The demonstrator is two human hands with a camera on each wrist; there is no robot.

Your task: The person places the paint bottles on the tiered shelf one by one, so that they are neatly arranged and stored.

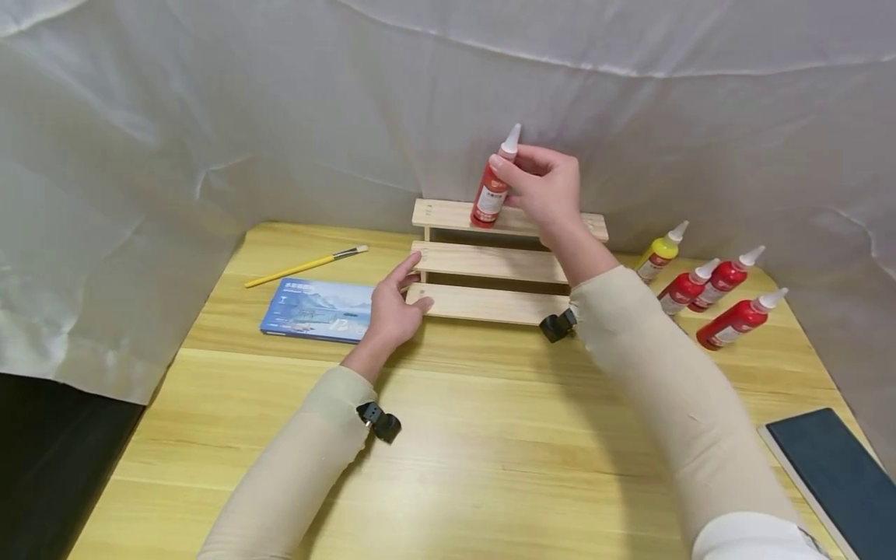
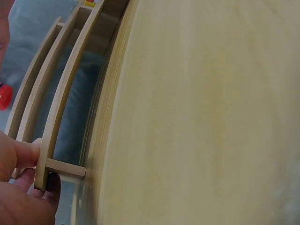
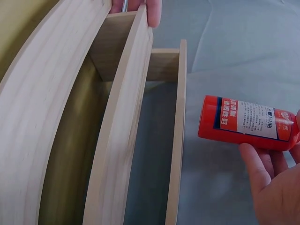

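Note:
My right hand [image 1: 549, 183] holds a red squeeze bottle [image 1: 490, 190] with a white pointed cap, tilted slightly over the top board of a three-step wooden rack [image 1: 500, 303]. In the right wrist view, the bottle [image 3: 248, 123] has its base apart from the rack's boards [image 3: 119, 122], and the thumb and fingers [image 3: 255, 171] are around its upper part. At the rack's left end, my left hand [image 1: 395, 307] grips the lower boards. The left wrist view has the thumb and fingers of that hand [image 2: 23, 187] pinching the end of a board [image 2: 63, 103].
Right of the rack are a yellow bottle [image 1: 658, 255] and several red bottles [image 1: 731, 325]. A blue box [image 1: 318, 309] and a yellow-handled brush [image 1: 301, 268] lie on the left. A dark notebook [image 1: 836, 474] lies at the table's right edge. Grey cloth [image 1: 315, 101] hangs behind.

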